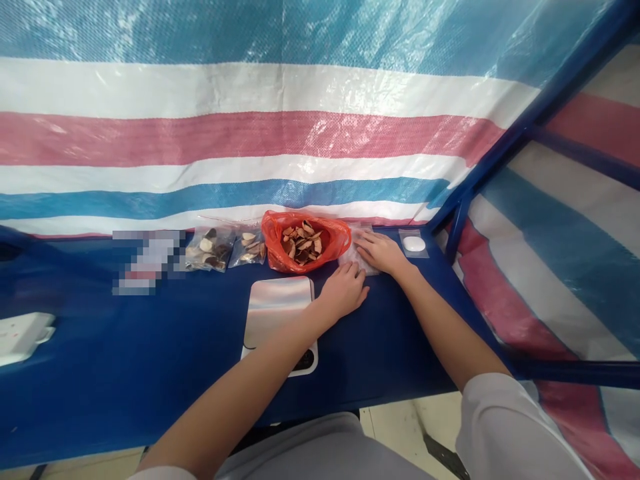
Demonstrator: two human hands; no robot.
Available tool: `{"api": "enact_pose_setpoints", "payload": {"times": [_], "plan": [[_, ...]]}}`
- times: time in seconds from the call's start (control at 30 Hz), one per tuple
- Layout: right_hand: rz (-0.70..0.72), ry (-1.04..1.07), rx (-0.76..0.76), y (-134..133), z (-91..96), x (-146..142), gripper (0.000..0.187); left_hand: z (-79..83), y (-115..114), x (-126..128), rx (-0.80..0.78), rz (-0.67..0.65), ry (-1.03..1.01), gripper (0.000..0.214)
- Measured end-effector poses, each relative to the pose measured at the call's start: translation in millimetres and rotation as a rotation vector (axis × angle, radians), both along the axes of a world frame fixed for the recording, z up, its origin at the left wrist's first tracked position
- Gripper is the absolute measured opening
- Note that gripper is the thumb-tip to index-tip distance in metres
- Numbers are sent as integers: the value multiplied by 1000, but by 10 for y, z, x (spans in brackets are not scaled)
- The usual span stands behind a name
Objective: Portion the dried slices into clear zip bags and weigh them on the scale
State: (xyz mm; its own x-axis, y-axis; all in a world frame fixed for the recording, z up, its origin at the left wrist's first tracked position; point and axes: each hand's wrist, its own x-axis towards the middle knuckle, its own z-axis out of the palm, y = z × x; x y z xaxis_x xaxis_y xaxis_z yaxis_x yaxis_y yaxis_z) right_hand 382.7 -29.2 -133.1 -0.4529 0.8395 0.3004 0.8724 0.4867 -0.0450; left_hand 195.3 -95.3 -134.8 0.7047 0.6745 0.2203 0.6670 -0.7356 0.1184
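A thin pile of clear plastic bags (369,269) lies on the blue table, just right of a red plastic bag (280,257) whose open mouth shows brown dried slices (304,243). My right hand (383,253) rests palm down over the clear bags, fingers stretched out. At their near left edge is my left hand (343,292), its fingers slightly bent and touching them, the thumb held apart. Below my left forearm sits a kitchen scale (277,303) with a shiny plate; the arm covers part of it and its dark display.
Left of the red bag lie two clear bags of dried pieces (207,250) (247,250). A small bag with a white round object (414,245) is at far right. A white power strip (25,337) sits at left. Striped sheeting (280,140) and blue frame bars (525,127) bound the table (150,373).
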Motion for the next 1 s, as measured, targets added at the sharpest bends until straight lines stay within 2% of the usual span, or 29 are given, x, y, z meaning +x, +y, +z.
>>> {"api": "enact_pose_setpoints", "payload": {"times": [0.27, 0.47, 0.63, 0.8, 1.0], "plan": [[-3, -4, 42, 4, 66, 27, 30, 68, -17, 25, 51, 9, -80, 32], [-2, 77, 65, -224, 212, 72, 33, 243, -95, -136, 133, -19, -141, 29], [-28, 119, 59, -552, 270, -82, 29, 361, -180, -474, 140, 10, -231, 31], [-68, 202, 74, -842, 209, -326, 30, 435, -244, -930, 158, 76, -295, 30], [-91, 169, 61, -1030, 65, -582, 29, 378, -304, -1573, 191, 227, -365, 36]]}}
